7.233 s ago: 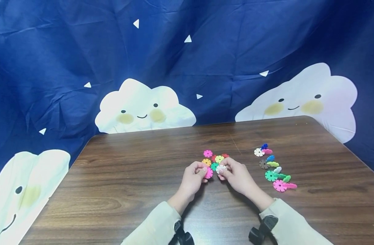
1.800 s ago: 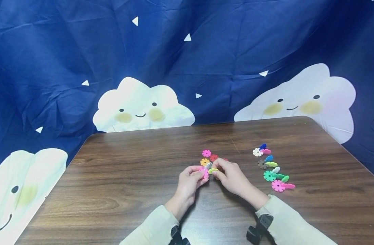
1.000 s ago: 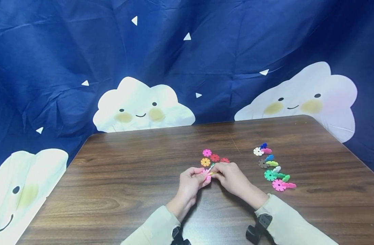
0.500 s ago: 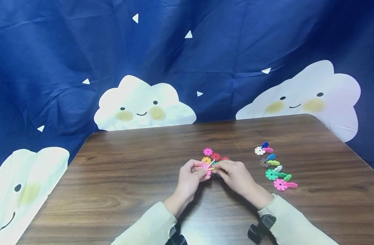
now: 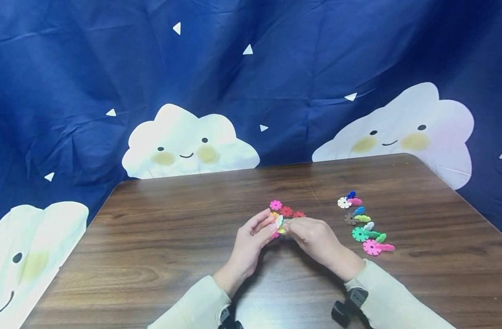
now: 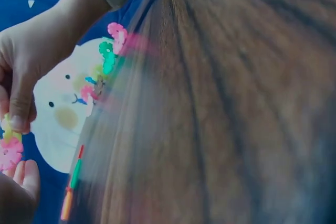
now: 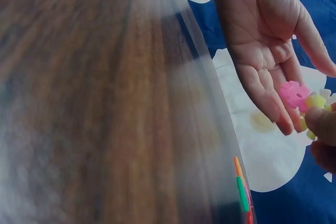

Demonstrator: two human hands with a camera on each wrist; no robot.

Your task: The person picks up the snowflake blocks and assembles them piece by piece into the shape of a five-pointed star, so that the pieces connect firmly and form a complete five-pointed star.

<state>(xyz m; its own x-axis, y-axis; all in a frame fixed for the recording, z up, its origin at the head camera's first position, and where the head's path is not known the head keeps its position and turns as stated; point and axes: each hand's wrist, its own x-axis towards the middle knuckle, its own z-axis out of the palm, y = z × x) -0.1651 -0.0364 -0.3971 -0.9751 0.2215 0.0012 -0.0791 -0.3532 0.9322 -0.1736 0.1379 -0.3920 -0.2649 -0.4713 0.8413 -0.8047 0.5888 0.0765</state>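
Between the hands, above the table, is a small cluster of notched snowflake discs: a pink disc (image 7: 295,95) joined with a yellow disc (image 7: 315,101) and a white disc (image 5: 279,221). My right hand (image 5: 316,237) pinches the yellow disc between thumb and fingers. My left hand (image 5: 248,242) is spread beside the pink disc, palm visible in the right wrist view, its fingers extended. Whether its fingertips touch the pink disc, I cannot tell. Just beyond lie a loose pink disc (image 5: 276,205), an orange disc (image 5: 274,215) and two red discs (image 5: 286,211); a green one is mostly hidden.
To the right, a column of joined disc sets stands on the brown wooden table (image 5: 172,246): white with blue and pink (image 5: 344,203), brown with blue and yellow (image 5: 351,219), green (image 5: 360,234) and pink (image 5: 372,247). A blue cloud-printed cloth (image 5: 218,55) hangs behind.
White and pink discs, held apart at first, became joined, and the yellow disc left the table and was brought to them. Lately my left fingers loosened from the pink disc and spread.
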